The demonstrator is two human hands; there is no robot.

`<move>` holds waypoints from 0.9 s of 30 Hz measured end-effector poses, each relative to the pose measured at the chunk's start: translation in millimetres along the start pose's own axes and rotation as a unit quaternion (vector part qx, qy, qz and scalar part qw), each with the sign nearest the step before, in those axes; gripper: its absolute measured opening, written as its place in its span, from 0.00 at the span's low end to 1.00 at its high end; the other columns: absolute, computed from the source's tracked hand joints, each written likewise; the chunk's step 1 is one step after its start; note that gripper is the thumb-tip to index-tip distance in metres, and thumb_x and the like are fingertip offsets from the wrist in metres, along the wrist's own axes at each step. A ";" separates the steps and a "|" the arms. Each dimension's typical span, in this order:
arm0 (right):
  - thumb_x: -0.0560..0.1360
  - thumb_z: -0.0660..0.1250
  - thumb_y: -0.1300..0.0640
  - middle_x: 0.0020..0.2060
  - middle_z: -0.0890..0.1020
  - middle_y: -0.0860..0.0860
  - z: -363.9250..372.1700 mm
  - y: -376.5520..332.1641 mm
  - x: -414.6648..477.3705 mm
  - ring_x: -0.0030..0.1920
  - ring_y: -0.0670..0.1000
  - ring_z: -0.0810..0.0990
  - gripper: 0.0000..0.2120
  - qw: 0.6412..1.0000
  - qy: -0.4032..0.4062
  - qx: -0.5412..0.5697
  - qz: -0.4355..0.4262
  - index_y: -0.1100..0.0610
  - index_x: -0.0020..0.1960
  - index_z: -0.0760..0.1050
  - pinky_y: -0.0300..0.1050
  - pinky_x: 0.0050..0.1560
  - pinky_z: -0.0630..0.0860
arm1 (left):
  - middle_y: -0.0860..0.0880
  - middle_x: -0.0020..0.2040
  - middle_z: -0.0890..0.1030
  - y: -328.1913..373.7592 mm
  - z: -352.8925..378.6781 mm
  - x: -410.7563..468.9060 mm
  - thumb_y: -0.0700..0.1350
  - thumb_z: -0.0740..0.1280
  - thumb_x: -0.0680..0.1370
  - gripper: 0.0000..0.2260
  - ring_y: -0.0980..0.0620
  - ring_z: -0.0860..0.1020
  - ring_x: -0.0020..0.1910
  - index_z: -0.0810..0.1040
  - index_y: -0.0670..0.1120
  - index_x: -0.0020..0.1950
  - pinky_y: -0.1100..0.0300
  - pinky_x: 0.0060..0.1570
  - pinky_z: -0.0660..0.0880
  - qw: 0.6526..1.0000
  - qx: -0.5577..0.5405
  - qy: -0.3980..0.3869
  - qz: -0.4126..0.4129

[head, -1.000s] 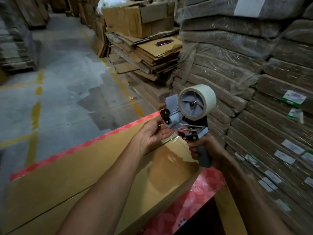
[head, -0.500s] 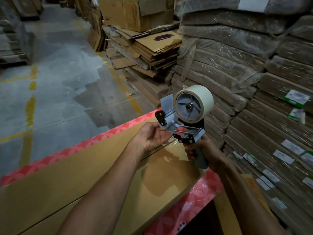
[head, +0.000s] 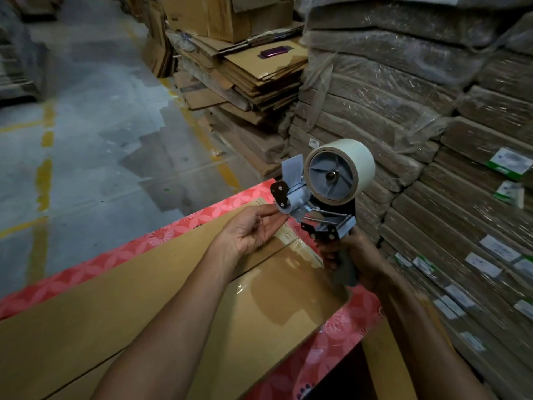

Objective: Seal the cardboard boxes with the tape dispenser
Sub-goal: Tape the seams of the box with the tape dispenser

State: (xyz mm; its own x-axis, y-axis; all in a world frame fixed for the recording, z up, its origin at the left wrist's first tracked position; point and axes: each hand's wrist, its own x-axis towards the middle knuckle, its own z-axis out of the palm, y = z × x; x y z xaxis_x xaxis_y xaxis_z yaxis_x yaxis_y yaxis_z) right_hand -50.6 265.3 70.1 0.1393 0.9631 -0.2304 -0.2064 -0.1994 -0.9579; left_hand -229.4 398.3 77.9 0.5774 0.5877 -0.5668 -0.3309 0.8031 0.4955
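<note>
Cardboard box (head: 129,307): long and flat on a red floral cover (head: 86,268), with glossy clear tape (head: 288,287) already across its right end.
Left hand (head: 253,229): palm up. The fingers have loosened from the curl of a second ago and are now nearly straight, tips touching the front roller (head: 288,202). I can make out nothing held.
Tape dispenser (head: 326,194): lifted clear above the box's right end, much as before.
Right hand (head: 357,255): wrapped firmly round the dispenser's handle.
Meaning: probably freeing the tape end, with the next strip not yet begun.
</note>
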 end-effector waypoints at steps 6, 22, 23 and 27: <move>0.68 0.71 0.62 0.33 0.74 0.55 0.6 -1.4 5.4 0.31 0.50 0.72 0.16 0.999 0.005 -0.053 0.009 0.65 0.54 0.74 0.44 0.30 0.71 | 0.46 0.24 0.77 14.2 1.9 20.1 0.31 0.64 0.79 0.12 0.55 0.75 0.19 0.75 0.38 0.36 0.64 0.20 0.75 0.979 0.192 0.040 0.049; 0.74 0.62 0.71 0.30 0.73 0.56 20.5 11.3 -0.2 0.29 0.52 0.72 0.06 0.988 0.074 -0.135 0.032 0.62 0.41 0.73 0.49 0.32 0.69 | 0.46 0.29 0.81 91.3 -21.9 72.3 0.39 0.77 0.72 0.07 0.55 0.74 0.25 0.84 0.36 0.42 0.65 0.24 0.70 0.837 0.521 0.120 0.116; 0.73 0.62 0.71 0.29 0.73 0.55 22.7 10.0 2.0 0.28 0.50 0.72 0.06 0.989 0.075 -0.120 0.044 0.62 0.42 0.72 0.47 0.30 0.69 | 0.46 0.30 0.81 89.0 -25.8 76.0 0.40 0.78 0.71 0.08 0.54 0.74 0.25 0.85 0.36 0.43 0.64 0.24 0.69 0.839 0.515 0.130 0.116; 0.72 0.63 0.71 0.29 0.70 0.58 28.0 11.8 5.9 0.26 0.51 0.69 0.05 0.990 0.081 -0.083 0.077 0.63 0.43 0.74 0.46 0.28 0.65 | 0.45 0.32 0.80 83.2 -34.7 83.4 0.42 0.79 0.69 0.11 0.52 0.73 0.28 0.84 0.35 0.44 0.61 0.28 0.68 0.848 0.498 0.149 0.106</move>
State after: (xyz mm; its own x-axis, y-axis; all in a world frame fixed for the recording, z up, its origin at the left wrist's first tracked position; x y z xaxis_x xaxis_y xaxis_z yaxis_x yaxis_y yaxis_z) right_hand -79.3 273.7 62.2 0.2743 0.8803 -0.3872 -0.0765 -0.3814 -0.9212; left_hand -234.7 517.5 49.0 0.3206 0.8265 -0.4627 0.4752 0.2822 0.8334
